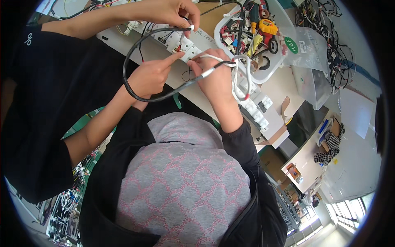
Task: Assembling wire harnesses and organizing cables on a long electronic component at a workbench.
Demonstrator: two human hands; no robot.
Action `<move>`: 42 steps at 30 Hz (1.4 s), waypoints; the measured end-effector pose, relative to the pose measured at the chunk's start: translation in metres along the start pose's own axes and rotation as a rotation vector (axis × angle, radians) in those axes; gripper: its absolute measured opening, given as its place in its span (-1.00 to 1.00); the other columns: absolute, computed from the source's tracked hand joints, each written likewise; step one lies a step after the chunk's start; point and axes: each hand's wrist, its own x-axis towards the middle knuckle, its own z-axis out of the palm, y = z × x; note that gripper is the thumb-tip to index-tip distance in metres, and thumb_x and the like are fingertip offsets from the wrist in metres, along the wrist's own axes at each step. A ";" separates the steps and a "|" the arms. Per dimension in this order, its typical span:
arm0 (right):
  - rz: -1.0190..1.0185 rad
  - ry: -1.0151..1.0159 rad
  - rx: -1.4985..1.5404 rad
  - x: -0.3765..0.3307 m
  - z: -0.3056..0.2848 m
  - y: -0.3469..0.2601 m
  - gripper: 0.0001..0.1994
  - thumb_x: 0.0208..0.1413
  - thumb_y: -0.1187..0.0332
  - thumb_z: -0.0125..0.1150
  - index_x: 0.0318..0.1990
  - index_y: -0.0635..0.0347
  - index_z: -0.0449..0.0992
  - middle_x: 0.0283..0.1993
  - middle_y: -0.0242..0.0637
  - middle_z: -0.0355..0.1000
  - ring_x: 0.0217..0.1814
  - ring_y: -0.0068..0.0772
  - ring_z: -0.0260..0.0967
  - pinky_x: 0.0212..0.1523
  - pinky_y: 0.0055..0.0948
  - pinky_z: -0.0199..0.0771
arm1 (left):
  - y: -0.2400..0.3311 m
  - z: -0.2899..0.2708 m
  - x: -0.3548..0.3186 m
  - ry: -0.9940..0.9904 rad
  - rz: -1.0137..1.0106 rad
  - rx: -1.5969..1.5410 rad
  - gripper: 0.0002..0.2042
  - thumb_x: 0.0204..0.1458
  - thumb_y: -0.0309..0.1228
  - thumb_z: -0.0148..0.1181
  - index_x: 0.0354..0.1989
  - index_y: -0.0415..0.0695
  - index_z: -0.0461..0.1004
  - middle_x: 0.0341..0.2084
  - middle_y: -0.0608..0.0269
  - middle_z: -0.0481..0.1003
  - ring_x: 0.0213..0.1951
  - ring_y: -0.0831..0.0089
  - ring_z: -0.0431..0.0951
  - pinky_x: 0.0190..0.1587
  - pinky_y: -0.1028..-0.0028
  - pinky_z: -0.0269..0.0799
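My right hand [214, 78] bends over a row of white blocks with small round holes [190, 50]. Its thumb and fingers pinch together at the near edge of the blocks, where a white cable [217, 58] runs from the fingertips across the hand. Only the wrist of my left hand [140, 106] shows; a co-worker's pointing hand [151, 78] covers the rest. That co-worker's index finger touches or nearly touches the blocks. The co-worker's other hand [187, 14] grips a white piece at the end of a thick black cable [131, 88], which loops round in front of my hands.
A clear plastic bin [219, 31] at the far right holds connectors, a yellow tool [267, 27] and tape rolls. More white blocks [256, 113] lie right of my forearm. Black wires [319, 24] hang in a bundle farther right. The co-worker's black-clad body [37, 111] stands close on the left.
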 end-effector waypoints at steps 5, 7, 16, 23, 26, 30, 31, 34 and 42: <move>0.021 0.015 0.075 -0.003 0.017 0.020 -0.62 -0.25 0.34 0.52 -0.29 0.27 0.45 -0.25 -0.13 0.43 -0.23 -0.01 0.38 -0.17 -0.16 0.40 | -0.012 0.009 0.001 0.094 0.177 0.225 -0.81 -0.10 -0.54 0.11 -0.31 -0.34 0.54 -0.01 0.08 0.49 -0.06 0.37 0.53 -0.07 0.43 0.48; 0.270 0.020 0.252 -0.001 0.014 0.021 -0.51 -0.24 0.31 0.55 -0.20 0.30 0.39 -0.22 -0.06 0.44 -0.21 -0.02 0.42 -0.19 -0.19 0.44 | -0.007 0.127 -0.060 0.131 -0.237 -0.348 -0.81 0.03 -0.52 0.05 -0.24 -0.32 0.53 -0.09 0.13 0.52 -0.06 0.39 0.52 -0.04 0.45 0.45; 0.081 -0.109 0.294 -0.083 -0.014 -0.005 -0.43 0.12 0.34 0.21 0.25 0.42 0.24 0.28 0.18 0.23 0.45 0.10 0.05 0.36 -0.13 0.14 | 0.140 0.035 -0.010 0.000 -0.499 -2.073 -0.66 0.40 -0.20 -0.27 -0.17 -0.21 0.36 -0.32 0.13 0.51 -0.23 0.40 0.54 0.01 0.34 0.47; 0.650 -0.457 1.111 -0.231 -0.072 -0.005 -0.67 0.36 0.23 -0.08 -0.05 0.33 0.50 -0.09 -0.32 0.47 0.00 -0.48 0.38 0.12 -0.46 0.33 | 0.151 0.025 0.047 0.257 -0.484 -2.395 -0.66 0.39 -0.12 -0.30 -0.10 -0.14 0.28 -0.35 0.20 0.42 -0.27 0.40 0.48 0.01 0.31 0.48; 0.813 -0.078 1.256 -0.247 -0.070 -0.003 -0.68 0.35 0.19 -0.08 -0.31 0.26 0.44 -0.37 -0.39 0.37 -0.30 -0.57 0.30 -0.21 -0.59 0.27 | 0.164 0.020 0.064 0.213 -0.476 -2.114 -0.58 0.36 -0.24 -0.15 0.31 -0.14 0.16 -0.06 0.10 0.43 -0.03 0.36 0.48 0.07 0.37 0.42; 0.727 0.339 1.643 -0.222 -0.078 0.031 -0.69 0.34 0.20 -0.16 -0.36 0.21 0.38 -0.44 -0.39 0.24 -0.30 -0.45 0.26 -0.11 -0.43 0.32 | 0.199 0.028 0.064 0.280 -0.398 -1.267 -0.38 0.11 -0.52 0.22 0.30 -0.27 0.04 -0.04 0.11 0.38 -0.13 0.43 0.48 -0.04 0.47 0.41; 0.698 0.422 1.811 -0.213 -0.079 0.034 -0.71 0.33 0.21 -0.17 -0.27 0.22 0.39 -0.31 -0.31 0.31 -0.17 -0.36 0.30 0.02 -0.33 0.32 | 0.207 0.027 0.063 0.274 -0.380 -1.256 -0.38 0.11 -0.52 0.22 0.30 -0.27 0.04 -0.04 0.11 0.38 -0.13 0.43 0.48 -0.04 0.47 0.41; 0.666 0.504 1.993 -0.195 -0.089 0.025 -0.70 0.31 0.23 -0.20 -0.09 0.27 0.38 0.00 -0.14 0.36 0.12 -0.19 0.30 0.24 -0.16 0.26 | 0.225 0.029 0.063 0.392 -0.372 -1.205 -0.60 0.09 -0.46 0.25 0.04 -0.24 0.23 -0.17 0.16 0.42 -0.27 0.48 0.46 -0.26 0.47 0.41; 0.577 0.211 1.809 -0.203 -0.095 0.034 -0.49 0.27 0.25 -0.16 0.29 0.38 0.19 0.26 -0.11 0.28 0.34 -0.23 0.20 0.33 -0.27 0.18 | 0.237 0.023 0.097 0.143 -0.230 -1.119 -0.86 0.09 -0.54 0.21 -0.19 -0.25 0.47 -0.34 0.36 0.47 -0.32 0.62 0.44 -0.26 0.59 0.36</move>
